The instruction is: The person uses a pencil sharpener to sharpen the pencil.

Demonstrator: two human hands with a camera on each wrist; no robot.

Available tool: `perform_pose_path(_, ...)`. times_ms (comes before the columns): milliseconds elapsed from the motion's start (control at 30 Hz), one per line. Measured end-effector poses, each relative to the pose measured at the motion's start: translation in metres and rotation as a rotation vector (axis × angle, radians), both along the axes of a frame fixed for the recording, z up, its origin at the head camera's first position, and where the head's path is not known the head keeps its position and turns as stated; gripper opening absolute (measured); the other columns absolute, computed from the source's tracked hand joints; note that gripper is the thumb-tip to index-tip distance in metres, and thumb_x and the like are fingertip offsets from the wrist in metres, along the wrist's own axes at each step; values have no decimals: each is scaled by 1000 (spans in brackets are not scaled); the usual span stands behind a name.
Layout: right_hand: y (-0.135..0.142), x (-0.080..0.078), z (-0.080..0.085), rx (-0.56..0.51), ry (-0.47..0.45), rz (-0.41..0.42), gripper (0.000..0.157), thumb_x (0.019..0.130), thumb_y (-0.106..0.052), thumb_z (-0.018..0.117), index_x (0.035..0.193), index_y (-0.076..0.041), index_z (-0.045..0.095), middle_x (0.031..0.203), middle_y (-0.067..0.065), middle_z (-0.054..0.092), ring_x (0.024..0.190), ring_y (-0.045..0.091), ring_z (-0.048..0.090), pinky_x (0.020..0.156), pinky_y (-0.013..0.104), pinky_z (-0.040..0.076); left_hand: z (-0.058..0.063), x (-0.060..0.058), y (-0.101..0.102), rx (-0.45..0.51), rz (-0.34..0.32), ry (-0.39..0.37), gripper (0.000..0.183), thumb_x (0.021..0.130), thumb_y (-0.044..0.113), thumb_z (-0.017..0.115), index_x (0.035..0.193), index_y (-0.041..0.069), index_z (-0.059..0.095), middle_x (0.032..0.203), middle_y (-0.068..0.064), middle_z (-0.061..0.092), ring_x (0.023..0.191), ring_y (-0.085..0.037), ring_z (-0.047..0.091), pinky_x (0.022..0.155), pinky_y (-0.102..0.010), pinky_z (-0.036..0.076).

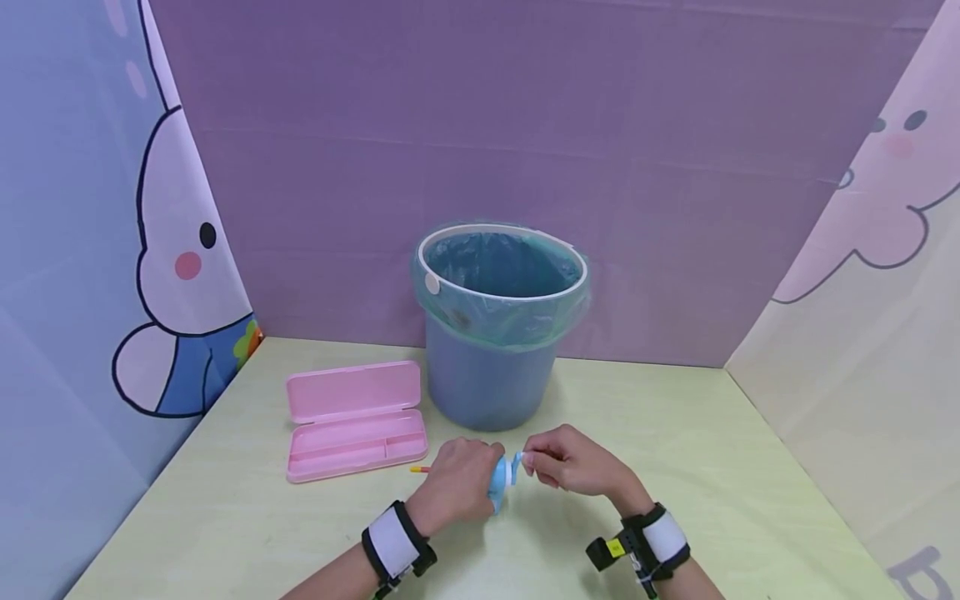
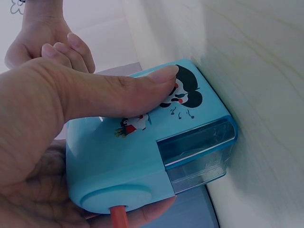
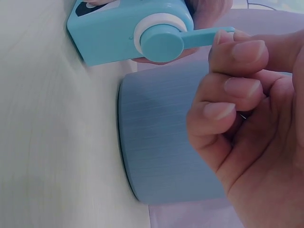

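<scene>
A light blue crank pencil sharpener (image 2: 104, 156) with cartoon prints and a clear shavings drawer (image 2: 199, 156) is gripped by my left hand (image 1: 461, 479), its thumb lying across the printed face. From the sharpener's hole sticks a red-orange pencil (image 2: 119, 217); its yellow-tipped end shows left of the hand in the head view. On the opposite side is the crank arm (image 3: 204, 38), whose outer end my right hand (image 1: 577, 462) pinches between thumb and fingers. The handle knob is mostly hidden by those fingers.
A pink pencil case (image 1: 356, 454) lies with its lid raised, left of the hands. Behind them stands a blue bucket (image 1: 487, 383) lined with a green bag (image 1: 517, 321). A purple backdrop (image 1: 525, 108) rises at the table's (image 1: 750, 483) far edge, with printed side panels.
</scene>
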State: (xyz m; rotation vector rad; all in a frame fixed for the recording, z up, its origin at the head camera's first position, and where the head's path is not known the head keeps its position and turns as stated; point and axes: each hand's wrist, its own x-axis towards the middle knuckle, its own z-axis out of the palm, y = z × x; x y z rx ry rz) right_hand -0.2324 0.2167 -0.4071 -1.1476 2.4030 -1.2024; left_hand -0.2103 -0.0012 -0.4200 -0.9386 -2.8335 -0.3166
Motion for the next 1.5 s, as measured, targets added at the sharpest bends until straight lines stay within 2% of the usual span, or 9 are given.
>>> perform_pose_path(200,0,-1,0,3,-13,-37,23,102,-18,50,83,-16,64,57,-7,43,49,5,39,47,21,34,-1,-1,0,10,-2,5,36,66,26,84,87,17,57,67,7,48,60,-9,45,55,-27,38)
perform_pose_path(433,-1,-2,-2,11,12,-76,25,102,-27,51,84,-16,65,55,-7,41,46,5,36,45,21,31,-3,-1,0,13,-5,14,37,65,26,85,87,16,57,68,7,48,61,-9,45,57,-28,38)
perform_pose_path(633,-3,-2,-1,2,27,-115,24,101,-25,54,87,-9,66,57,-6,43,47,5,37,48,21,33,-2,-2,-1,14,-11,39,38,63,26,85,88,16,57,68,8,49,60,-8,46,56,-28,40)
perform_pose_path(1000,-2,-6,-9,-6,41,-143,22,101,-25,52,91,-11,65,58,-6,44,46,5,43,47,22,39,-1,-2,-1,-4,-19,28,41,62,27,85,91,16,57,70,8,50,61,-8,46,57,-28,40)
perform_pose_path(1267,-1,-7,-9,9,126,-148,19,101,-24,52,89,-19,65,58,-9,43,47,3,41,48,21,37,1,-3,0,-4,-20,33,41,63,26,85,91,16,57,70,7,50,61,-8,46,56,-27,40)
perform_pose_path(1500,-3,-7,-12,7,186,-156,19,102,-21,52,87,-20,64,57,-11,43,47,2,41,49,21,37,1,0,0,-11,-28,52,39,62,24,84,88,15,56,67,7,48,59,-9,45,54,-27,38)
